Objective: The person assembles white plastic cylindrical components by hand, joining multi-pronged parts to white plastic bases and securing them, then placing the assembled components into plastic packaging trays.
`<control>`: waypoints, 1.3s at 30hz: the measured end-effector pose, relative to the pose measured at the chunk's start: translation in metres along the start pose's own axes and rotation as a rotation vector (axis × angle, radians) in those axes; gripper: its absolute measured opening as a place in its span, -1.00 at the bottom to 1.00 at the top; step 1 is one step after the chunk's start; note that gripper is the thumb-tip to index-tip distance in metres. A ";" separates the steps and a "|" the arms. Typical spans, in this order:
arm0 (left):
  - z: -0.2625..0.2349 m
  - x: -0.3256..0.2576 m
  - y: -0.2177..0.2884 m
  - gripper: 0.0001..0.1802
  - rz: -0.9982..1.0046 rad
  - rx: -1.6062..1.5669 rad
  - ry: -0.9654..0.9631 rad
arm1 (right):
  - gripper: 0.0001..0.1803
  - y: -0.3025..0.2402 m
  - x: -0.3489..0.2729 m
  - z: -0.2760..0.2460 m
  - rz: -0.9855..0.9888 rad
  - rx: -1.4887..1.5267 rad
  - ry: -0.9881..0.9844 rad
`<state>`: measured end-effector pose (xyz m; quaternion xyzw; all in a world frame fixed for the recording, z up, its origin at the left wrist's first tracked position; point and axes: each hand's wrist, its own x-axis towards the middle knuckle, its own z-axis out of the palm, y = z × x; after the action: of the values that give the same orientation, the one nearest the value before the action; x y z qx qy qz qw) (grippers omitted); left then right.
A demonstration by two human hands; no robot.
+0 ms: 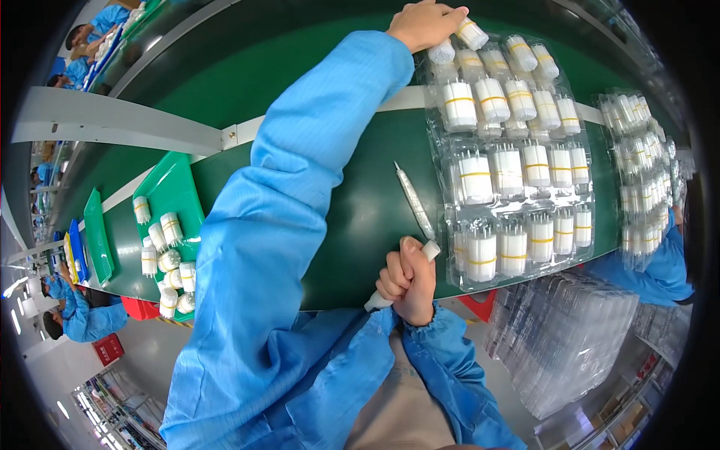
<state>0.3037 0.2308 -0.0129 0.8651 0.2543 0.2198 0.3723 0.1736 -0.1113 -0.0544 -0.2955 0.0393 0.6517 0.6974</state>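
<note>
My left hand (427, 26) reaches to the far edge of a clear blister tray (442, 217) and has its fingers closed on a white plug charger with a yellow band (471, 35). Just below that hand, a white round-ended piece (441, 52) stands at the tray's corner. Rows of similar white chargers, many with prongs upward, fill the tray's pockets. Close to my body, my right hand (409, 281) is wrapped round a slim white tube (430, 250), whose two ends stick out of the fist. A speckled pen-like stick (414, 199) lies on the green table left of the tray.
To the left, a green bin (187, 187) holds several loose banded chargers, with another green tray (96, 236) beyond it. More filled blister trays (637, 172) are at the right near a co-worker's blue sleeve (645, 262). Clear trays are stacked (562, 330) below the table edge.
</note>
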 end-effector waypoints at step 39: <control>-0.241 -0.388 0.072 -0.49 -0.733 0.485 0.273 | -0.47 0.001 0.008 -0.001 -0.046 -0.049 -0.112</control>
<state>-0.1140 0.0819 0.1182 0.7434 0.6342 0.1199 0.1755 0.1748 -0.1045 -0.0595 -0.2765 -0.0226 0.6516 0.7060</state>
